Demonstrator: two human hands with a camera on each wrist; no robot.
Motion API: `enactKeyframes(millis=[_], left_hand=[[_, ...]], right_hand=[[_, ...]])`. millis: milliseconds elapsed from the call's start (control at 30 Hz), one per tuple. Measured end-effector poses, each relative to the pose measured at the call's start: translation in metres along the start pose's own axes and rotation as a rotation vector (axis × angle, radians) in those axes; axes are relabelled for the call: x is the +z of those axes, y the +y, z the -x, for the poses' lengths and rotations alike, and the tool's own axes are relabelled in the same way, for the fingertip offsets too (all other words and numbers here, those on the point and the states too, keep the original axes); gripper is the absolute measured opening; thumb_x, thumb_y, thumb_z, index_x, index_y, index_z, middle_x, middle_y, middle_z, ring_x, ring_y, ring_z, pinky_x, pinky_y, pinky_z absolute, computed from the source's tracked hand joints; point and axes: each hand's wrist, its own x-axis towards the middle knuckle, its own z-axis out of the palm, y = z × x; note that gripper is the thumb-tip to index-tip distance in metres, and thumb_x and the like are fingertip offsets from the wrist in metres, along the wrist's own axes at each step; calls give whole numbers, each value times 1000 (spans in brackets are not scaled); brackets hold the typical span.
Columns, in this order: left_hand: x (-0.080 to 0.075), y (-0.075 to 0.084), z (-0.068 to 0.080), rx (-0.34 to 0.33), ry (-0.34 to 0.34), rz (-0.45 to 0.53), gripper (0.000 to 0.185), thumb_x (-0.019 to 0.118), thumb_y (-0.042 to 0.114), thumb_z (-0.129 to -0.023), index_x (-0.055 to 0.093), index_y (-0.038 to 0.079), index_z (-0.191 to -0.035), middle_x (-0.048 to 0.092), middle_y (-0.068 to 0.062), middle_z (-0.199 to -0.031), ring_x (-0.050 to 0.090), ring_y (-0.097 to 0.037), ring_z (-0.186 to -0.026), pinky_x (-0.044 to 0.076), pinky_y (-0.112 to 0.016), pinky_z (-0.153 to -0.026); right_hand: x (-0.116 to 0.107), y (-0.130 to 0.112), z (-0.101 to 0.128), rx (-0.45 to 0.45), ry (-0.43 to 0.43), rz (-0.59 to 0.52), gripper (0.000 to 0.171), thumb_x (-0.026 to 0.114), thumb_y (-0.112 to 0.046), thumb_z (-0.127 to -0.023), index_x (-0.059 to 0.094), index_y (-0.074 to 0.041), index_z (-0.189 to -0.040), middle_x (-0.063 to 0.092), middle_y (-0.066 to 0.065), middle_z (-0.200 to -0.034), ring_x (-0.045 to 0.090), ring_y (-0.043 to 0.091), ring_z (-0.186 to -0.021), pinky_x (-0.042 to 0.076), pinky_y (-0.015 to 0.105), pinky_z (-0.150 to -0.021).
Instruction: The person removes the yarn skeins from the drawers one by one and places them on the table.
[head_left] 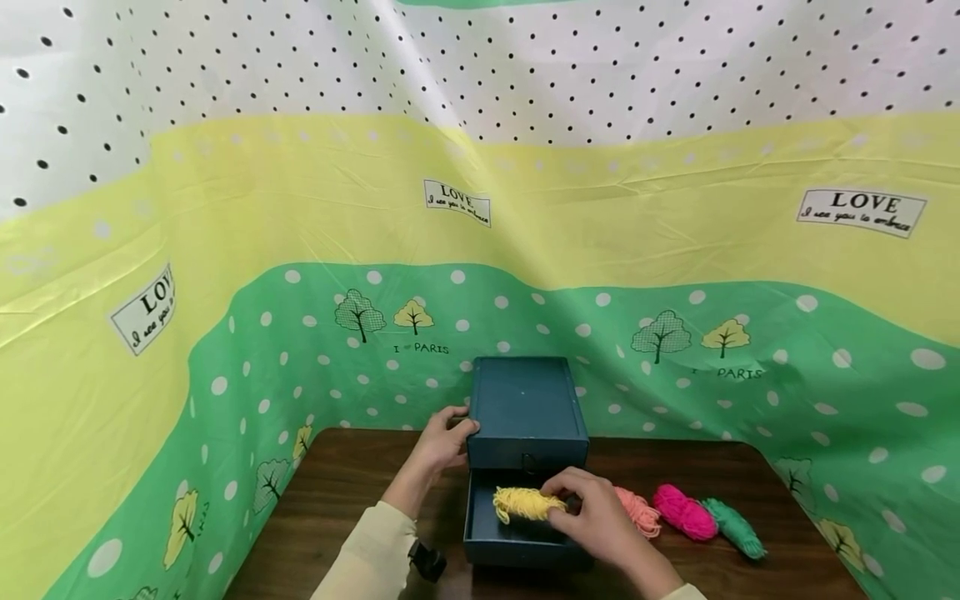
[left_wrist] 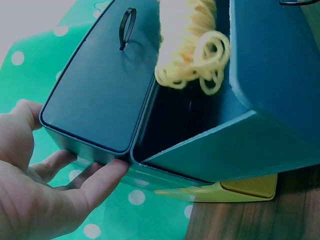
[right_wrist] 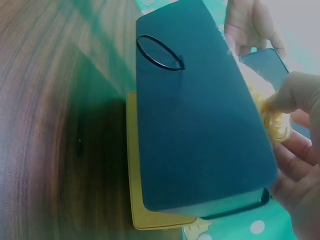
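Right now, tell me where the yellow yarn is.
In the head view, the yellow yarn sits in the open lower drawer of the dark box, pinched by the right hand.

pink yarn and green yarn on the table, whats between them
The magenta yarn lies between the pink yarn and green yarn, seen in the head view.

The drawer box (head_left: 528, 408) is dark teal, its small pull loops (left_wrist: 127, 27) black. The skein (head_left: 525, 503) in the open drawer (head_left: 510, 533) is pale yellow. Beside it lie three more skeins — salmon pink (head_left: 639, 510), hot pink (head_left: 684, 512), green (head_left: 733, 527). The desk (head_left: 337, 500) is dark brown wood grain. The backdrop cloth (head_left: 300, 208) runs in bands — white with black dots, yellow, green with white dots and small trees.
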Motion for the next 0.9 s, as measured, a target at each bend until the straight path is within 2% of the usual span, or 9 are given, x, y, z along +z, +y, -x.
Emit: enactKeyframes(millis=[167, 367, 667, 900], left_hand=[[1, 0, -1, 3, 5, -7, 62, 65, 26, -99, 44, 5, -153, 46, -25, -141, 67, -24, -103, 59, -47, -87], [-2, 1, -1, -4, -7, -9, 63, 66, 27, -98, 44, 6, -154, 53, -23, -136, 67, -24, -105, 60, -46, -88], [-7, 4, -4, -18, 0, 12, 63, 68, 27, -97, 46, 7, -153, 58, -20, -127, 64, -26, -103, 58, -50, -91], [-3, 6, -3, -25, 13, 14, 63, 69, 28, -95, 49, 7, -151, 62, -18, -120, 67, -23, -98, 59, -51, -89]], right_hand=[[-8, 0, 4, 15, 64, 2, 30, 76, -2, -84, 75, -29, -99, 69, -14, -98, 60, 3, -78, 54, 24, -64], [-20, 0, 11, 65, 94, -15, 29, 77, -4, -86, 75, -29, -99, 70, -12, -98, 60, 5, -75, 53, 25, -64], [-37, 2, 20, 134, 171, -57, 27, 80, -5, -86, 76, -29, -97, 71, -10, -97, 65, 6, -81, 56, 26, -66], [-49, 10, 31, 184, 243, -75, 24, 81, -3, -85, 76, -24, -98, 72, -3, -97, 66, 14, -72, 57, 30, -55]])
